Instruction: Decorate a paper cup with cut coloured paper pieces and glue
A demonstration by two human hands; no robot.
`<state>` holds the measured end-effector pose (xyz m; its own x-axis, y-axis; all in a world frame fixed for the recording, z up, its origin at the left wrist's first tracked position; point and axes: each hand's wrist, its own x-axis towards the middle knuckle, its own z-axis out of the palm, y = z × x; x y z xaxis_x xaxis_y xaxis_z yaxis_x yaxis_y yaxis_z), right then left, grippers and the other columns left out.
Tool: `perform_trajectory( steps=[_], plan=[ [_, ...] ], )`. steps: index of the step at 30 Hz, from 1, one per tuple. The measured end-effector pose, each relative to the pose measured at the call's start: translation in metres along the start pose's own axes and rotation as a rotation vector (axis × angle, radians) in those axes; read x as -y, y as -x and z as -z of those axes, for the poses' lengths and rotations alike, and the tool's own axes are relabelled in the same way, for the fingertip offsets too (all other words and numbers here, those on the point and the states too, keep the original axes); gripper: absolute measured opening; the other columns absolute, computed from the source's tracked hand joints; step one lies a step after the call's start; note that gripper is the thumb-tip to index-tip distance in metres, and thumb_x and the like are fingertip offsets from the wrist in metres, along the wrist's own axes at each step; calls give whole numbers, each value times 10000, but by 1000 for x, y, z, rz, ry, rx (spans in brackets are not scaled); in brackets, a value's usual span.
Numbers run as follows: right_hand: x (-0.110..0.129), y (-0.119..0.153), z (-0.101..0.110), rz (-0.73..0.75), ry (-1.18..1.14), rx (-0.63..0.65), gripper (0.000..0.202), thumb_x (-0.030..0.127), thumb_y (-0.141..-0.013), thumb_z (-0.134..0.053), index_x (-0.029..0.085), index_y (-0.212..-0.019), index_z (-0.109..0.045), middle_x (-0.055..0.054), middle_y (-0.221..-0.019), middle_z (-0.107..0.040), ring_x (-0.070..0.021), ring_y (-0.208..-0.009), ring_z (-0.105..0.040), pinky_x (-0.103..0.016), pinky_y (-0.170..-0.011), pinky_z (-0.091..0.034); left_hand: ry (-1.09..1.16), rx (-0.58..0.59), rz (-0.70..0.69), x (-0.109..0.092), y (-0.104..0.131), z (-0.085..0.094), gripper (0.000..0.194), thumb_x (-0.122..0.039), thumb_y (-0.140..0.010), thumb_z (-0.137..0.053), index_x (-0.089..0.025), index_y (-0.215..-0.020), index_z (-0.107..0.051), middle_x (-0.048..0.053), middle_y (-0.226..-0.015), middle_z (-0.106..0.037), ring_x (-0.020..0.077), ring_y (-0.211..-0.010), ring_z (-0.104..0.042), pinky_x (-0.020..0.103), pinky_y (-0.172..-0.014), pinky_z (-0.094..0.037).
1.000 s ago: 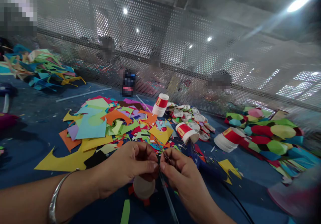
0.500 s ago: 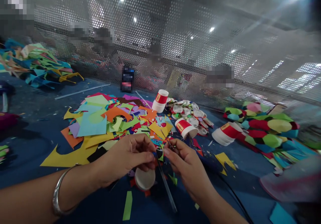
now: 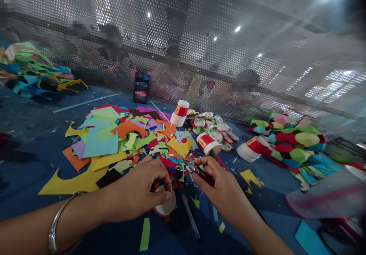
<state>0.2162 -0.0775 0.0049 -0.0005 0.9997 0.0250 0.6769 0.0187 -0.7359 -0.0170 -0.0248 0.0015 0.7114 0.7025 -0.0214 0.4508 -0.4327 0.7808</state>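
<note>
My left hand (image 3: 150, 184), with a silver bangle on the wrist, is over a small round white paper piece (image 3: 166, 206) low in the middle. Its thumb and fingers are curved and apart, and the thumb overlaps the white piece; whether they grip it I cannot tell. Scissors (image 3: 192, 165) are in my right hand (image 3: 214, 177), blades pointing up and left, the handles mostly hidden by the fingers. Between the two hands a clear stick (image 3: 189, 214) lies slanted on the blue table. A green paper strip (image 3: 145, 234) lies nearer to me.
Coloured paper scraps (image 3: 105, 140) are heaped ahead. Behind the right hand are red-and-white paper cups (image 3: 208, 144), another cup stack (image 3: 251, 148) and a pile of round pieces (image 3: 208, 124). Colourful paper balls (image 3: 300, 140) lie at right. A perforated screen (image 3: 183, 30) stands behind.
My left hand has moved down to the round white piece, and its pinch has loosened. My right hand has moved slightly right with the scissors. The view has shifted a little.
</note>
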Motion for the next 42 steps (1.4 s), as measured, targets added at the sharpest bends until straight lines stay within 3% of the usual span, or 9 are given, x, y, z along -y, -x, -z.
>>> perform_trajectory(
  steps=[4, 13, 21, 24, 28, 34, 36, 39, 42],
  plan=[
    [-12, 12, -4, -32, 256, -11, 247, 351, -920, -554, 225, -1131, -526, 36, -653, -569, -178, -543, -533, -272, -502, -312, -72, -9, -46, 1, -1, -8, 23, -220, -772, -687, -226, -770, -709, 16, -879, -630, 244, -932, -527, 390, -840, -345],
    [-23, 18, -16, -82, 540, -47, 241, 310, -949, -522, 230, -1176, -511, -61, -902, -732, -278, -792, -719, -323, -630, -431, -137, -71, -67, 10, -1, -20, 56, -169, -769, -640, -210, -807, -647, 18, -888, -611, 235, -910, -510, 379, -825, -350],
    [-22, 29, -21, 106, 835, -111, 174, 331, -976, -506, 218, -1104, -541, -69, -916, -738, -285, -665, -738, -318, -493, -362, -118, -135, -87, 16, -4, -6, 91, -270, -894, -572, -221, -971, -580, 41, -1061, -604, 268, -1044, -519, 422, -908, -383],
    [-22, 33, -22, 185, 896, -138, 176, 309, -969, -518, 210, -1113, -539, -68, -892, -736, -279, -639, -736, -316, -475, -349, -93, -104, -90, 19, -5, -2, 178, -285, -829, -660, -243, -995, -611, 34, -1078, -606, 270, -1062, -523, 421, -925, -389],
    [-22, 39, -23, 220, 921, -156, 71, 297, -960, -532, 230, -979, -544, -36, -790, -702, -284, -609, -720, -316, -452, -319, -90, -35, -87, 21, -6, -4, 303, -264, -722, -733, -249, -1013, -650, 39, -1061, -604, 290, -1051, -525, 413, -891, -404],
    [-20, 46, -21, 317, 906, -173, 58, 251, -967, -519, 233, -966, -574, -36, -796, -676, -270, -663, -708, -335, -486, -408, -75, -36, -64, 19, -8, -8, 211, -293, -731, -714, -230, -931, -687, 50, -970, -620, 278, -969, -531, 379, -820, -416],
    [-20, 47, -20, 416, 897, -142, 106, 175, -941, -525, 231, -997, -596, -39, -839, -675, -255, -710, -704, -332, -521, -447, -67, -48, -69, 19, -9, -8, 181, -278, -733, -694, -230, -907, -691, 47, -945, -621, 270, -950, -532, 369, -802, -417],
    [-23, 46, -18, 580, 919, -19, 339, 72, -838, -564, 231, -1135, -605, -34, -890, -684, -241, -739, -691, -313, -514, -450, -66, -55, -73, 21, -10, -9, 186, -247, -724, -681, -228, -908, -687, 43, -939, -620, 262, -942, -538, 361, -792, -414],
    [-27, 44, -17, 708, 938, 79, 505, 54, -785, -594, 220, -1261, -572, -28, -896, -687, -234, -739, -669, -309, -501, -439, -63, -50, -92, 22, -10, -11, 191, -235, -744, -680, -227, -934, -675, 37, -940, -627, 253, -926, -547, 370, -805, -410]
  ],
)
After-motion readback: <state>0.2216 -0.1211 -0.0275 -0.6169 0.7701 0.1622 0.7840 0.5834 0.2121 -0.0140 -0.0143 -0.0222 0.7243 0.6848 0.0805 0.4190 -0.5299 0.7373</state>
